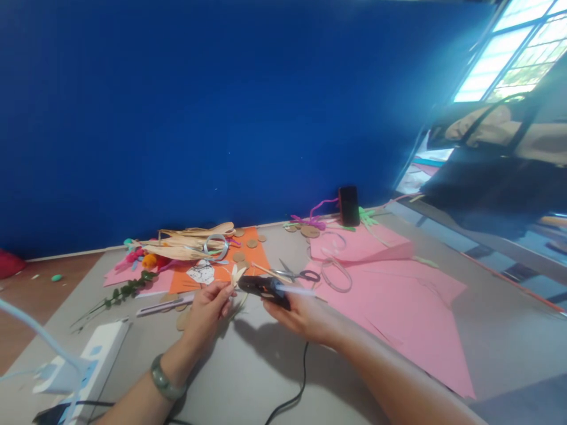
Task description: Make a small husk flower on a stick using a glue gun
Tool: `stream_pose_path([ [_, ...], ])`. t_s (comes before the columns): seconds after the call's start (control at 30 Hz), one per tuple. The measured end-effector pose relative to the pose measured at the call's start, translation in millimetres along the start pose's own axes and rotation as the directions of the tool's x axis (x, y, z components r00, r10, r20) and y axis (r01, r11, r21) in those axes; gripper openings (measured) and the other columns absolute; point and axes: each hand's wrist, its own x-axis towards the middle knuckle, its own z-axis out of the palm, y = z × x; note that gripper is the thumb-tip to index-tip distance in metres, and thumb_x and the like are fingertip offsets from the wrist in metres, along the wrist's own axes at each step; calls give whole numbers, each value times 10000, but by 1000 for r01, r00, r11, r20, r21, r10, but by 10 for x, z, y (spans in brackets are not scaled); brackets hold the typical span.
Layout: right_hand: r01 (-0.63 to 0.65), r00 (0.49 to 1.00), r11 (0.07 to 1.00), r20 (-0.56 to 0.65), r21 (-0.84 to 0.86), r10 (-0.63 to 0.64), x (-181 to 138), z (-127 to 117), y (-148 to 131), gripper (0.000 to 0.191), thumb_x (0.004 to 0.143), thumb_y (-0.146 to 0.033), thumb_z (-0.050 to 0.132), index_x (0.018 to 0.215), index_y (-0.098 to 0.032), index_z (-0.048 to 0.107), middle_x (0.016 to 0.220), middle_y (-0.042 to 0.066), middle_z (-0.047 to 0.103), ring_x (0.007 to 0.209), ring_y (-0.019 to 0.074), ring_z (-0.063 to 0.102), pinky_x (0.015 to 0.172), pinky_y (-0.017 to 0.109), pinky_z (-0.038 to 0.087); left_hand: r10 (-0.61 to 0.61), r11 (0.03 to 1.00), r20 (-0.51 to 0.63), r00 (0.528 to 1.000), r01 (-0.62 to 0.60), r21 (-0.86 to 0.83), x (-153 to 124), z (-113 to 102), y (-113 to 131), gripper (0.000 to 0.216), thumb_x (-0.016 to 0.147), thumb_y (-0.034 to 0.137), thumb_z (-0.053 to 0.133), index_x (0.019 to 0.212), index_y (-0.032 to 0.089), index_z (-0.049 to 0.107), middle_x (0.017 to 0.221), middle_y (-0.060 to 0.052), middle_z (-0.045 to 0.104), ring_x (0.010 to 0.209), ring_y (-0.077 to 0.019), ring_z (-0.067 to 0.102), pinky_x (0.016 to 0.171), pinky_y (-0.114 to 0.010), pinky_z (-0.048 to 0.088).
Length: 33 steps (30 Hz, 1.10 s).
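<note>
My right hand [301, 316] is closed round a black hot glue gun [261, 288], with a clear glue stick [296, 290] jutting from its back and a black cord [301, 383] trailing toward me. The gun's nozzle points left. Right at its tip, my left hand [212, 304] pinches a small pale piece of corn husk [237, 275] between thumb and fingers. Both hands hover above the grey table, close together. The lower end of the husk piece is partly hidden by my fingers.
Dried husks [181, 245], orange paper [261, 251], scissors [296, 273], a utility knife [163, 306] and a green sprig [128, 290] lie ahead. Pink paper [398, 295] spreads right, below a phone [349, 205]. A white power strip [104, 360] stands left; a blue wall [248, 118] rises behind.
</note>
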Motion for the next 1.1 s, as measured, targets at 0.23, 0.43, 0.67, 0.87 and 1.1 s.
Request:
stream_pose_path([
  [0.23,-19,998,999,62,-32,21,22,24,17,166,889,-233,480,803,-163,604,708,18,573,633,143,486,645,253,413,-20,999,39,999,19,28,-19,21,32,323,737,460,720,703,151,630,408,77,429,363,-38,328,378,-148,235],
  [0.43,-41,994,998,97,-40,45,28,25,3,174,896,-218,455,897,-146,614,760,28,591,658,142,501,658,250,430,-34,999,63,997,34,7,-28,43,58,343,733,477,718,691,154,611,396,79,418,358,-38,318,376,-150,235],
  [0.67,-101,985,994,137,-38,105,24,27,-32,181,879,-169,466,1003,-149,597,663,-12,557,598,132,482,621,245,401,-61,998,53,997,60,8,-60,59,94,370,720,503,721,681,158,592,391,85,403,350,-33,319,365,-140,235],
  [0.87,-167,974,986,154,-8,166,20,28,-39,131,883,-200,471,924,-150,584,585,-28,521,561,130,479,585,241,387,-57,998,27,998,57,-3,-79,79,120,382,698,509,737,669,158,589,405,85,407,354,-32,327,356,-138,237],
  [1.1,-209,967,977,159,45,200,26,50,-40,131,882,-237,466,799,-166,538,549,-32,513,498,113,471,482,216,356,-72,997,66,995,72,1,-44,71,100,380,716,511,720,668,157,591,383,88,388,348,-33,299,352,-141,209],
])
